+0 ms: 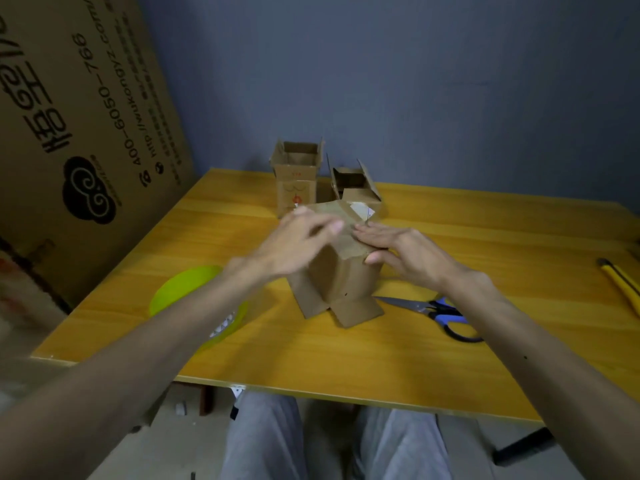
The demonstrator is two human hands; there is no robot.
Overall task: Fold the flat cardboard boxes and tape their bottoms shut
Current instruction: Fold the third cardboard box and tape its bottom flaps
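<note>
The cardboard box stands midway between the left and right edges of the desk, lower flaps splayed. The right hand presses flat-fingered on its top flaps. The left hand, blurred, reaches over them, fingers extended

left hand motion-blurred over the box; finger pose unclear. green object half hidden under the left forearm, kind not readable. yellow tool cut off at the picture's right edge.

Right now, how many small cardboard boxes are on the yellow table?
3. The near box sits in the middle; the tall open box stands at the back; the low open box is right of it, partly hidden.
</note>
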